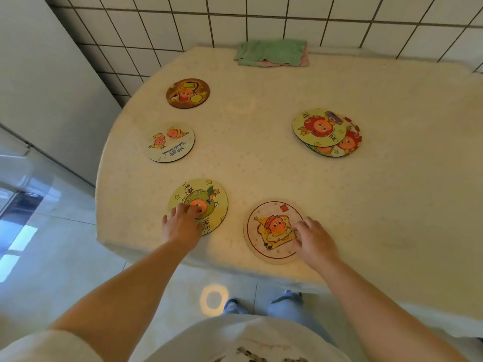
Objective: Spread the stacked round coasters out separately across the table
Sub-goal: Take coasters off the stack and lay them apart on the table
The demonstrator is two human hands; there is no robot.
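Observation:
Several round cartoon coasters lie on a cream table [261, 158]. A dark brown coaster [188, 93] sits far left, a pale coaster [169, 142] below it. My left hand [181, 222] rests fingers-down on a yellow-green coaster [206, 194] near the front edge. My right hand [315, 237] touches the right rim of a beige coaster [271, 228] with curled fingers. A small overlapping stack of coasters [326, 133] remains at the right, fanned slightly.
A folded green cloth over a pink one [271, 52] lies at the table's back edge against the tiled wall [261, 22]. The table's rounded front edge is close to my hands, with floor below and a white cabinet on the left.

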